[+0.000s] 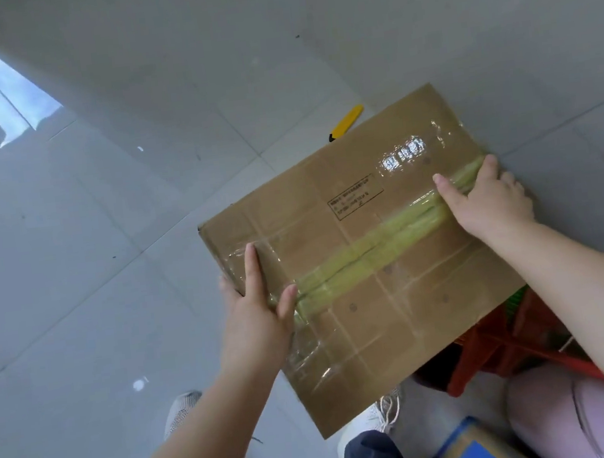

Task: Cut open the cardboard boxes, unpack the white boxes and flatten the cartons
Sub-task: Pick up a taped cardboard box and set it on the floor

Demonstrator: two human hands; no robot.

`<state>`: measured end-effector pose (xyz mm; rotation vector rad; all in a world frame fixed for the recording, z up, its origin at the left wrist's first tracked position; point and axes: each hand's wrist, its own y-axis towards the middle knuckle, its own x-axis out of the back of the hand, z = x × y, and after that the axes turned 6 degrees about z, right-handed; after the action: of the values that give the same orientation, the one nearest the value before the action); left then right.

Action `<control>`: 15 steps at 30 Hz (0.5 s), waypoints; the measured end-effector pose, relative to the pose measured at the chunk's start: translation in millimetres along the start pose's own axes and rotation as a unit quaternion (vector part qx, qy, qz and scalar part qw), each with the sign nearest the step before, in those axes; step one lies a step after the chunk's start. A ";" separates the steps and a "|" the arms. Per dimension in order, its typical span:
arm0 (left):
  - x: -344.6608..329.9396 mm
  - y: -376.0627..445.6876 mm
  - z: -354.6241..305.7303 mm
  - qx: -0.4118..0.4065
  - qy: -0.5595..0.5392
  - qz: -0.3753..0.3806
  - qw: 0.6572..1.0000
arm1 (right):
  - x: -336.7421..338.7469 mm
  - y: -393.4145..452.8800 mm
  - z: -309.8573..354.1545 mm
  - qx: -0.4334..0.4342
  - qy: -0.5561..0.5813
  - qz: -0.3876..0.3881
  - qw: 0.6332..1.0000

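A flat brown cardboard box (368, 296), sealed with a yellow-green tape strip and clear tape, is held up above the floor between both hands. My left hand (257, 309) grips its left edge, thumb and forefinger on the top face, the other fingers wrapped under. My right hand (485, 196) grips the right edge at the tape's end, thumb on top, fingers curled over the side. A yellow utility knife (346, 121) lies on the floor just beyond the box's far edge.
Grey glossy tiled floor (107, 251) all around. A red plastic stool (502, 349) stands under the box's near right corner. My shoes (182, 412) and a dark trouser leg are below. A blue-topped carton (468, 451) and a pink bundle (562, 413) sit at the bottom right.
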<state>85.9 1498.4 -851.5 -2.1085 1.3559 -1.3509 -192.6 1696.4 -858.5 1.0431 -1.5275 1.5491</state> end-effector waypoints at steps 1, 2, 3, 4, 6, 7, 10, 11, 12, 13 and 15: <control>-1.4 -1.0 -1.5 0.003 -0.027 -0.003 1.000 | 2.1 -1.2 2.5 -0.002 0.003 0.000 1.000; -2.7 -0.6 -2.2 0.005 -0.040 -0.012 0.999 | 4.2 -2.6 5.2 -0.005 0.007 -0.001 1.000; -3.6 0.3 -2.0 0.006 -0.044 -0.023 0.999 | 6.2 -4.3 8.6 -0.007 0.012 -0.005 1.000; -3.7 1.3 -0.6 0.004 -0.044 -0.036 0.998 | 8.0 -6.5 12.5 -0.008 0.016 -0.014 1.000; -1.5 2.5 4.7 0.005 -0.043 -0.057 0.997 | 11.7 -12.7 23.7 -0.007 0.023 -0.033 0.999; 1.8 2.3 8.4 0.008 -0.041 -0.064 0.997 | 13.8 -16.3 31.6 -0.001 0.027 -0.040 0.999; 18.3 2.5 22.6 0.023 -0.044 -0.089 0.995 | 20.8 -25.9 62.6 0.030 0.026 -0.046 0.998; 25.5 2.6 28.2 0.030 -0.050 -0.099 0.993 | 22.9 -29.3 75.1 0.040 0.022 -0.046 0.998; 32.9 2.6 33.6 0.036 -0.055 -0.110 0.992 | 25.0 -32.9 88.0 0.049 0.019 -0.048 0.997; 40.8 2.1 38.8 0.041 -0.059 -0.120 0.990 | 27.5 -36.8 101.6 0.057 0.017 -0.051 0.997; 58.1 0.5 48.4 0.046 -0.071 -0.142 0.986 | 33.4 -46.5 131.3 0.078 0.016 -0.058 0.995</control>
<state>132.3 1439.1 -844.9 -2.3510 0.9456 -1.3061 -156.3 1565.8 -812.0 1.1687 -1.3171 1.6157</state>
